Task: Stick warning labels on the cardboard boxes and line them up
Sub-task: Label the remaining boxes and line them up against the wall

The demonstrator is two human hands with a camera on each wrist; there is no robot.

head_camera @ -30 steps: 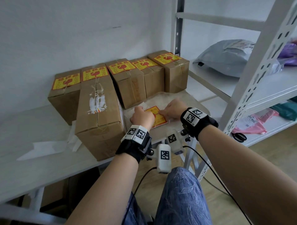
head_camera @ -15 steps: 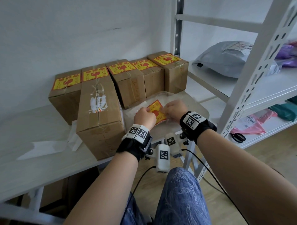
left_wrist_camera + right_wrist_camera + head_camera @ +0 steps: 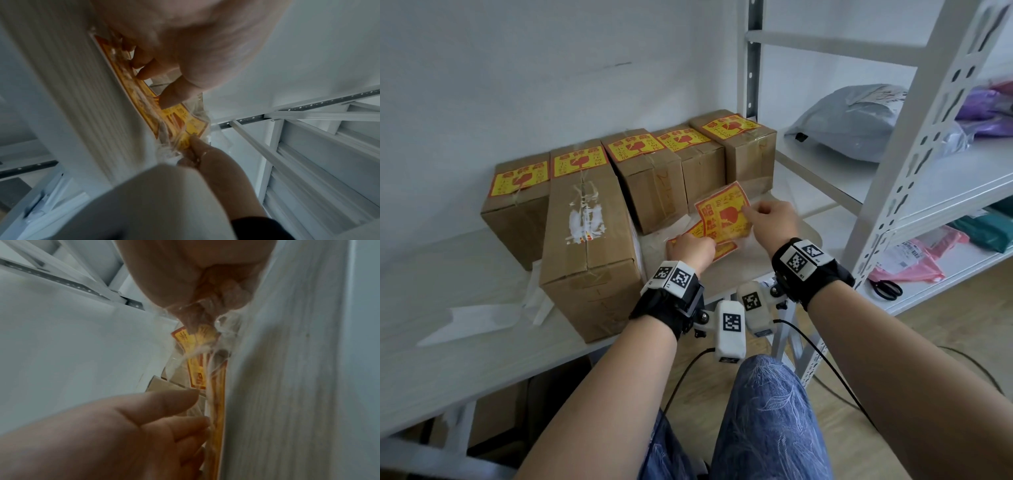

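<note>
Several cardboard boxes (image 3: 750,154) stand in a row along the wall, each with a yellow-and-red warning label on top. A longer box (image 3: 589,246) lies in front of them, labelled at its far end. My right hand (image 3: 756,214) pinches the right edge of a loose warning label (image 3: 722,212) and holds it tilted above the table. My left hand (image 3: 693,245) pinches the clear plastic pack of labels (image 3: 727,247) lying on the table. The left wrist view shows its fingertips (image 3: 194,144) on the crinkled plastic. In the right wrist view the label (image 3: 197,369) is edge-on.
White backing papers (image 3: 482,315) lie on the table (image 3: 448,370) left of the long box. A white metal shelf rack (image 3: 893,192) stands to the right, holding a grey mailing bag (image 3: 849,123), pink bags (image 3: 914,263) and scissors (image 3: 887,289).
The label lay flat on the table between both hands. My right hand has now lifted it up and tilted it, while my left hand stays down on the pack.
</note>
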